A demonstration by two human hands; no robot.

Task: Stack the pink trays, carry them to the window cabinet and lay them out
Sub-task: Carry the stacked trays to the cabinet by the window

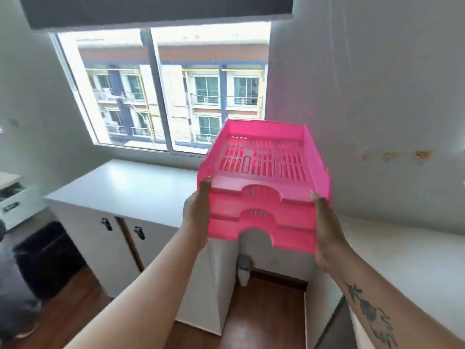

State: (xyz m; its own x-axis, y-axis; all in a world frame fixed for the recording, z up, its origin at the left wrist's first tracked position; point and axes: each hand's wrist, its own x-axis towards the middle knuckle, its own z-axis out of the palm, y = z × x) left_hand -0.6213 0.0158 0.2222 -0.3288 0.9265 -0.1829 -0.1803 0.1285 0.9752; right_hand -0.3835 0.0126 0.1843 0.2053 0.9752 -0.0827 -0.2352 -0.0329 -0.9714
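A stack of three pink slotted plastic trays (264,182) hangs in the air in front of me, nested one on another. My left hand (197,215) grips the stack's left side and my right hand (325,230) grips its right side. The stack is held above the right end of the white window cabinet (125,187), whose top lies below the window, ahead and to my left.
The window (161,91) sits behind the cabinet. A white counter (402,248) runs along the right wall. A dark bin (47,258) stands on the wooden floor at left, near an open white drawer (12,200). A small white bottle (244,268) stands low between cabinet and counter.
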